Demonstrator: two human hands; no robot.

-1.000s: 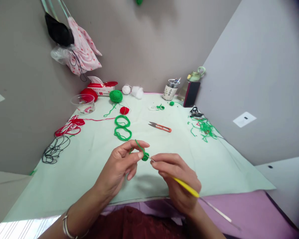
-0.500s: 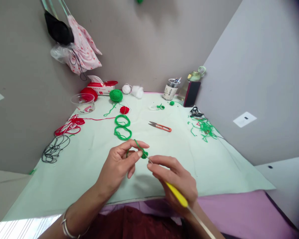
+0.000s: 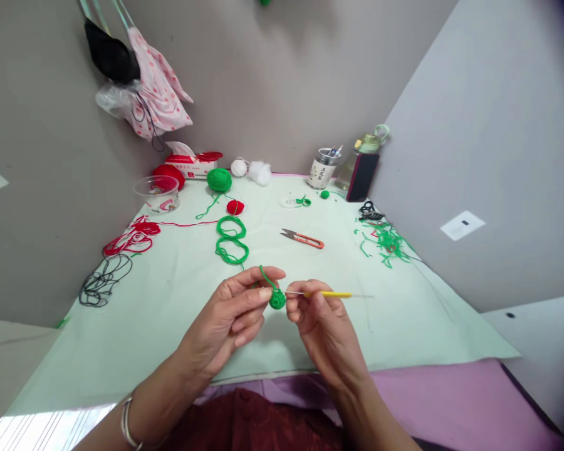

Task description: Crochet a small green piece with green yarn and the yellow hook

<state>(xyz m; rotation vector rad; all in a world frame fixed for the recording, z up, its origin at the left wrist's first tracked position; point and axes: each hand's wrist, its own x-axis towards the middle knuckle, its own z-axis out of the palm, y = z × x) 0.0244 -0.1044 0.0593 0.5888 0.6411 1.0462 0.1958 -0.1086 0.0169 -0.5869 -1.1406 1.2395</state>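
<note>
Between thumb and fingers, my left hand point(image 3: 237, 307) pinches a small round green crochet piece point(image 3: 277, 299). A strand of green yarn point(image 3: 266, 275) runs from the piece up over the left index finger. My right hand point(image 3: 326, 326) grips a crochet hook point(image 3: 331, 294) by its yellow handle, held nearly level. The hook's thin metal shaft points left and its tip meets the top of the green piece; whether it sits inside a stitch is too small to tell. Just beyond my left hand, loops of green yarn point(image 3: 232, 241) lie on the table.
Orange-handled thread snips point(image 3: 302, 238) lie mid-table. Green yarn scraps point(image 3: 389, 243) are at right, near a phone point(image 3: 363, 177) and a pen holder point(image 3: 323, 169). Toward the back left stand a green yarn ball point(image 3: 219, 180), a plastic tub point(image 3: 158, 195) and a tissue box point(image 3: 192, 166).
My right hand has turned, swinging the hook from a steep slant to nearly level. The green piece has shifted slightly and shows more of its round face.
</note>
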